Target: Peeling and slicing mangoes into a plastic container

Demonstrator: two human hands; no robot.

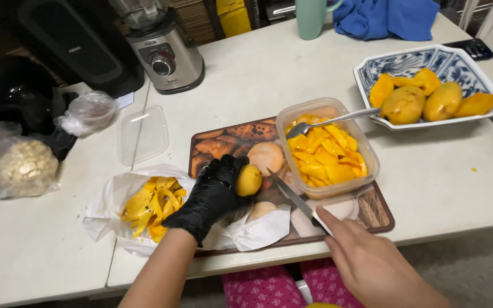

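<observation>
My left hand [212,194], in a black glove, grips a small peeled yellow mango [249,180] over the brown cutting board [380,214]. My bare right hand [366,262] holds a knife [292,197] by the handle, its blade pointing up-left toward the mango, the tip a little short of it. Right of the mango stands a clear plastic tub [366,151] filled with yellow mango pieces, a metal spoon [329,121] resting in it. A white bag [106,208] holding yellow mango peels lies left of the gloved hand.
A blue-and-white dish [372,71] with whole and cut mangoes sits at the back right. A clear lid [142,134], a blender base [166,57], a green mug [310,18], a blue cloth [389,17] and bagged items [27,165] lie around. The table edge runs near my lap.
</observation>
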